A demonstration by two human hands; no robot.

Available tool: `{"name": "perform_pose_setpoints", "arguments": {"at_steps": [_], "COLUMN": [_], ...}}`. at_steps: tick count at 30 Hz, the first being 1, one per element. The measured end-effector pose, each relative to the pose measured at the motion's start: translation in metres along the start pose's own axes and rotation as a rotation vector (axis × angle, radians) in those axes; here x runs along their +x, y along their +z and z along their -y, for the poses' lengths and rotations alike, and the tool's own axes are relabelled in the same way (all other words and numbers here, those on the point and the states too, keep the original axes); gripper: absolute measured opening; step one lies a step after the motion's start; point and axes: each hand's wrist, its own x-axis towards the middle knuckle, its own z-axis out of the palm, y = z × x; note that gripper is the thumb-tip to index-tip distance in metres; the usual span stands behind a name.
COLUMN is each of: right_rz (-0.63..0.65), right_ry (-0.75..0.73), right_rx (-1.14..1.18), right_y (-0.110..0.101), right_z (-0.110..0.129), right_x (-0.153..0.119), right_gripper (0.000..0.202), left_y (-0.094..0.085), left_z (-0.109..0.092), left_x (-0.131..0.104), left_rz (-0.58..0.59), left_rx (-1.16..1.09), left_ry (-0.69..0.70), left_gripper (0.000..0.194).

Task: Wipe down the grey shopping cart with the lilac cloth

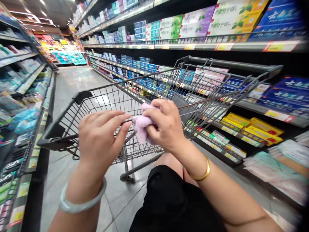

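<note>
A metal shopping cart [120,84] stands crosswise before me, its wire basket showing the floor through the mesh. My right hand [166,124] is closed around a bunched lilac cloth [141,125], which is pressed against the cart's near top rim. Just left of the cloth, my left hand [101,138] has its thumb and fingers pinched around the same thin rim. A pale bangle [80,203] circles my left wrist and a gold bangle [205,172] my right. What lies under the cloth is hidden.
Shelves of toothpaste boxes [193,24] run along the right, close to the cart. Yellow boxes [256,129] and bagged goods [280,170] sit lower there. Another stocked shelf [24,77] lines the left. Between them the tiled aisle [72,75] leads to a bright display [67,58].
</note>
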Motion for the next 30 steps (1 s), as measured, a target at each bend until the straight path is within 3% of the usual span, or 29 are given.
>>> {"name": "perform_pose_setpoints", "arguments": {"at_steps": [5, 11, 17, 25, 30], "right_rz": [-0.154, -0.102, -0.251, -0.071, -0.241], "right_ry": [0.11, 0.052, 0.19, 0.117, 0.065], "right_rx": [-0.049, -0.007, -0.001, 0.06, 0.036], "right_y": [-0.012, 0.003, 0.001, 0.041, 0.031], "right_z": [-0.024, -0.021, -0.045, -0.024, -0.03], "right_x": [-0.004, -0.008, -0.02, -0.089, -0.063], "right_gripper": [0.02, 0.022, 0.023, 0.021, 0.019], "left_y": [0.029, 0.047, 0.06, 0.066, 0.065], "left_z": [-0.027, -0.025, -0.026, -0.029, -0.029], "left_x": [0.016, 0.022, 0.021, 0.017, 0.014], "left_rz": [0.046, 0.049, -0.07, -0.126, -0.15], "left_rx": [-0.053, 0.131, 0.11, 0.136, 0.137], "left_ry": [0.06, 0.043, 0.044, 0.062, 0.065], "left_gripper": [0.031, 0.026, 0.029, 0.024, 0.019]}}
